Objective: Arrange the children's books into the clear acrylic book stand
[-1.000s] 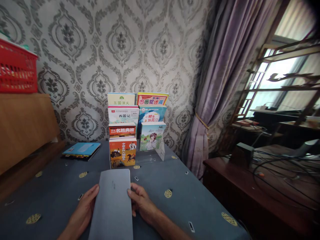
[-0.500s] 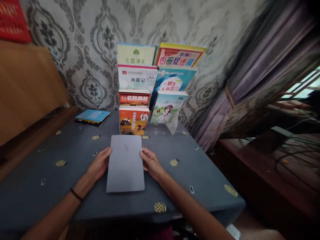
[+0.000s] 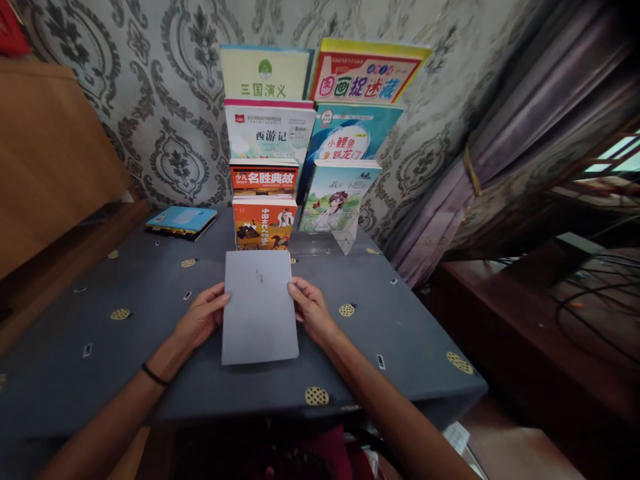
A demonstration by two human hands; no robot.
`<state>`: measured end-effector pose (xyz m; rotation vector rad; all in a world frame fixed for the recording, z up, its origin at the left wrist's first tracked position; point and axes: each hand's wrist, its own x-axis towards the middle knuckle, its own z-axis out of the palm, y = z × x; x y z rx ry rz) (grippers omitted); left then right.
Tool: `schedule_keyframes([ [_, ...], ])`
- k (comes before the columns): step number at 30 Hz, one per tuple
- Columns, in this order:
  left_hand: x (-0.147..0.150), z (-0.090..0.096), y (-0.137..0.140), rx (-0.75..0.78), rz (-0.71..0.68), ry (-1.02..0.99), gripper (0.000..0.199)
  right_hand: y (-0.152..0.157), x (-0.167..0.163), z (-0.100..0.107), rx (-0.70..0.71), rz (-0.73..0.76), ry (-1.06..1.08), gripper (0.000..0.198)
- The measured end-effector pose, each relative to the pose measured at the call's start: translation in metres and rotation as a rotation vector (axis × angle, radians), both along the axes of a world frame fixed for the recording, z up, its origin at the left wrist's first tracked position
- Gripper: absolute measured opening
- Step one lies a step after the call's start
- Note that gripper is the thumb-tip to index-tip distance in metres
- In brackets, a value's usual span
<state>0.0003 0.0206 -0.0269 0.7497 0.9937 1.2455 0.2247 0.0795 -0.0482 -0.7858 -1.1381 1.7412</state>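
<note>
Watching from a distance, I have the patterned wall [image 3: 183, 167] across the back of my view and the cloth-covered table [image 3: 410, 347] spread out in front of it. A brown cabinet [image 3: 55, 153] stands on the left, and a tied-back curtain [image 3: 495, 127] hangs off to the right. Near the table's back, a clear stand [image 3: 347, 237] carries books in two columns, with an orange book [image 3: 265, 223] lowest on the left. A blue book [image 3: 184, 219] lies flat, well left of the stand.

The gray notebook [image 3: 260, 320] is between my hands, its plain face toward me: my left hand [image 3: 203, 317] is clamped on its left edge, my right hand [image 3: 313, 307] on its right edge. I cannot tell whether its underside touches the table. Its far edge overlaps the orange book's foot in my view; its near edge stops short of the table's front edge. I have open cloth outward from both hands and a strip below the notebook. A thin dark wristband [image 3: 154, 375] rings my left wrist.
</note>
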Motion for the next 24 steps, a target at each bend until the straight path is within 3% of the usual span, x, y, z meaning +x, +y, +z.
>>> schedule_keyframes([
  [5, 0.015, 0.013, 0.006, 0.056, -0.032, 0.133, 0.046, 0.002, 0.017, 0.003, 0.100, -0.050, -0.084, 0.048],
  [11, 0.035, 0.034, 0.015, 0.243, -0.066, 0.334, 0.035, -0.002, 0.060, 0.036, 0.390, -0.060, -0.197, 0.042],
  [14, 0.046, 0.042, 0.018, 0.333, -0.072, 0.429, 0.028, -0.004, 0.081, 0.040, 0.458, -0.142, -0.254, 0.042],
  [18, 0.067, 0.050, 0.017, 0.433, -0.090, 0.515, 0.017, -0.005, 0.097, 0.014, 0.323, -0.211, -0.214, 0.041],
  [22, 0.085, 0.063, 0.014, 0.538, -0.241, 0.546, 0.015, -0.007, 0.106, -0.008, -0.058, -0.030, 0.021, 0.057],
  [24, 0.090, 0.070, 0.014, 0.604, -0.309, 0.570, 0.011, -0.008, 0.111, -0.008, -0.158, -0.007, 0.110, 0.058],
])
